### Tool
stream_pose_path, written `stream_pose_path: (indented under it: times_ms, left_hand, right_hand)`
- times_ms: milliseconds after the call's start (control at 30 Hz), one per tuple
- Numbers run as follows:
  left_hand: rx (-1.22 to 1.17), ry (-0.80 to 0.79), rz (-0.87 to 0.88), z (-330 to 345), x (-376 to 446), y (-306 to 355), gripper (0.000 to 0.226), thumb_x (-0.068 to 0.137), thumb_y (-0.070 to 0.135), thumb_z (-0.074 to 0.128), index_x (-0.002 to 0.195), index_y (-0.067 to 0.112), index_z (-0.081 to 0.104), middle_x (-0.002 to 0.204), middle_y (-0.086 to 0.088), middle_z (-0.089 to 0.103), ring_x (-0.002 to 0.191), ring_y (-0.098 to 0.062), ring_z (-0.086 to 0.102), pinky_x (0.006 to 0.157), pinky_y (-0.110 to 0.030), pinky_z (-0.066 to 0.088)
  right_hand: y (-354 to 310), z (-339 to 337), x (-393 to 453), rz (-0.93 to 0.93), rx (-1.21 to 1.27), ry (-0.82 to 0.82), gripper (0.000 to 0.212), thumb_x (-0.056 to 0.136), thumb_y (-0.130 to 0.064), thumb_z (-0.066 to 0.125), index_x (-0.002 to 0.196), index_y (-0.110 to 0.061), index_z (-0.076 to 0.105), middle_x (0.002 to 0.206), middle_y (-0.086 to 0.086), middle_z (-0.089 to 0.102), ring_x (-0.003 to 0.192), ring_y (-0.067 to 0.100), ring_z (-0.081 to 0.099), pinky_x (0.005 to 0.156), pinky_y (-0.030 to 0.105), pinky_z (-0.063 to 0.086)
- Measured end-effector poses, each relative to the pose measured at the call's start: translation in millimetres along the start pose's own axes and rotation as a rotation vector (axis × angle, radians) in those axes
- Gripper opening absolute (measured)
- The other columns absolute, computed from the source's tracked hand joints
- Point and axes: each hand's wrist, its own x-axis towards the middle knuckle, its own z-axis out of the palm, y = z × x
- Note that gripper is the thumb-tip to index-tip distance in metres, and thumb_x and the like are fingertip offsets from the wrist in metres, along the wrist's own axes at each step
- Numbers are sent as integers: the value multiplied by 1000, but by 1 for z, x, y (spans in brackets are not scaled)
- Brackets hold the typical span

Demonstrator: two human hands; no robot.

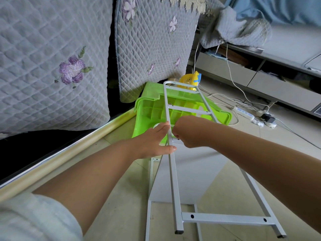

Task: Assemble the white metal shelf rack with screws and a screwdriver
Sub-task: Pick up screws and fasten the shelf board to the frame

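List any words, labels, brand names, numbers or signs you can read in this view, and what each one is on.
None: no readable text shows anywhere in this view.
White metal side frame: bare paint, no label.
Translucent green plastic bin: no label visible.
Yellow plastic basket: no marking legible.
White power strip: too small and blurred to show any print.

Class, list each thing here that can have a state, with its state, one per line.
Ladder-shaped side frame: tilted, propped on green bin.
Left hand: open, fingers against frame rail.
Right hand: curled at the rail; contents hidden.
Green plastic bin: tipped over.
Shelf panel: under frame.
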Motion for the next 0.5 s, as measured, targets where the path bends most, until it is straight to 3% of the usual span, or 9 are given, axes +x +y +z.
stream_pose_path:
  times_ms: [100, 200, 333, 500]
  left_hand:
    - [-19, -9, -7, -1, -1, 1, 79, 93, 45, 44, 149, 21, -6, 155, 12, -13, 143, -9, -7, 114, -29, 2]
    - [-20, -10, -8, -3, -2, 4, 79, 93, 45, 45, 149, 20, -6, 155, 11, -13, 143, -9, -7, 113, -27, 1]
    - [-12, -24, -27, -5, -6, 8, 79, 94, 43, 44, 149, 19, -7, 155, 11, -14, 142, -7, -9, 112, -25, -2]
    - [-1, -41, -46, -7, -8, 12, 78, 94, 43, 43, 149, 18, -6, 155, 10, -14, 142, -6, -10, 111, -24, -3]
  right_hand:
    - [3, 3, 1, 29, 38, 22, 20, 88, -5, 45, 98, -2, 62, 79, 9, 54, 74, 21, 44, 50, 25, 30]
    - [2, 6, 2, 32, 48, 31, 16, 88, -5, 45, 91, -4, 60, 67, 3, 40, 73, 22, 43, 47, 22, 26]
    - [5, 8, 2, 27, 87, 51, 19, 90, -6, 44, 93, -4, 62, 79, 6, 49, 75, 20, 44, 48, 22, 27]
    - [6, 16, 4, 86, 222, 76, 15, 90, -7, 44, 85, -13, 57, 71, 1, 48, 78, 20, 45, 63, 27, 38]
